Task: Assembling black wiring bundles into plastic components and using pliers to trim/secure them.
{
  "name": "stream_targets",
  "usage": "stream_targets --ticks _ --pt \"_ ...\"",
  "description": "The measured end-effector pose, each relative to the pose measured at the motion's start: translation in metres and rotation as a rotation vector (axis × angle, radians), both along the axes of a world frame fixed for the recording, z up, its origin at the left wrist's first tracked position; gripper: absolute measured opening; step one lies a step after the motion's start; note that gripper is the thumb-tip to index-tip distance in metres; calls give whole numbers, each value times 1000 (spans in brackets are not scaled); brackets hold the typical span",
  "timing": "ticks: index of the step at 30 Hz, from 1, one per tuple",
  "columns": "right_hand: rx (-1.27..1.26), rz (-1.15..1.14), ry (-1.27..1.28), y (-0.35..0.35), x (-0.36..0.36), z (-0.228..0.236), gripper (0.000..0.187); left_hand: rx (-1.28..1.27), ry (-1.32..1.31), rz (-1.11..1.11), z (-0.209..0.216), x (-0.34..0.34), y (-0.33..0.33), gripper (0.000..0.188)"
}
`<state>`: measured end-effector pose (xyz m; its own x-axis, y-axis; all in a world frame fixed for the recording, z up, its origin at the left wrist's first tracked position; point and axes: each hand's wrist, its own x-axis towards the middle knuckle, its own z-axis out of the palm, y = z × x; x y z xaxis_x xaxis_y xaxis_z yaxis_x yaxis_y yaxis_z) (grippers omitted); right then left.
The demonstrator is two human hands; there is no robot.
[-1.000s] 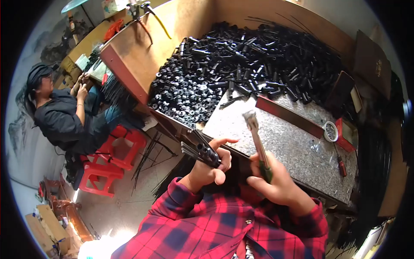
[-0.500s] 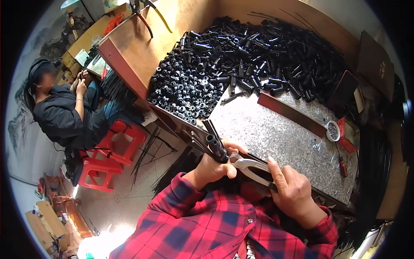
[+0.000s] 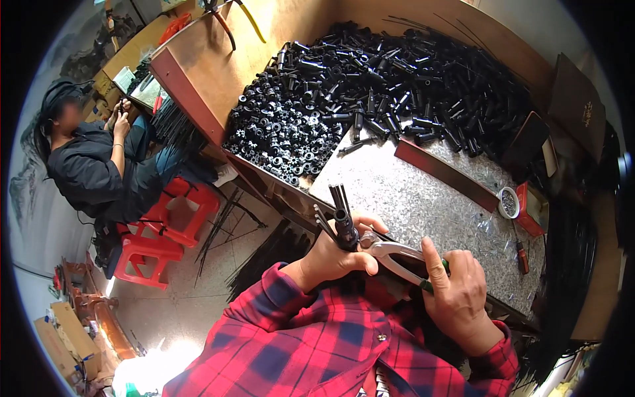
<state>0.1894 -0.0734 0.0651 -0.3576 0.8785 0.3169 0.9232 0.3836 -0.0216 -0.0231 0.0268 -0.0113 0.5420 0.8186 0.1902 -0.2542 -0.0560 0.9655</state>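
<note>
Cam's up on the wearer's head, L one of the pair, aimed steeply down & fwd: plaid shirt (image 3: 291,341) nearest at btm, left hand (image 3: 331,261) & right hand (image 3: 460,294) close in, abt mid-frame, granite worktop (image 3: 423,215) just beyond. Heap of black tubular parts (image 3: 410,86) lies farther off, up top. V. wide fisheye w/ dark curved rim, so I also get a seated co-worker (image 3: 89,172) well off L. Upright, unmirrored.

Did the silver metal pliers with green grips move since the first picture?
Yes. The silver metal pliers with green grips moved down in the view, away from the long dark-red bar on the speckled grey tabletop.
</note>
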Motion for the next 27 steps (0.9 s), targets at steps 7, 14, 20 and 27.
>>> stream_targets --ticks 7,14,20,27 --pt "-38 -3 -54 -4 7 5 76 -23 31 -33 -3 4 -3 58" --pt "-275 11 110 -4 9 15 70 7 50 -14 -9 8 -5 58" --pt "-264 7 109 -5 9 11 75 -51 -43 -14 -4 9 -4 67" --pt "-134 77 61 -12 16 11 75 -6 -54 -176 -14 -1 7 62"
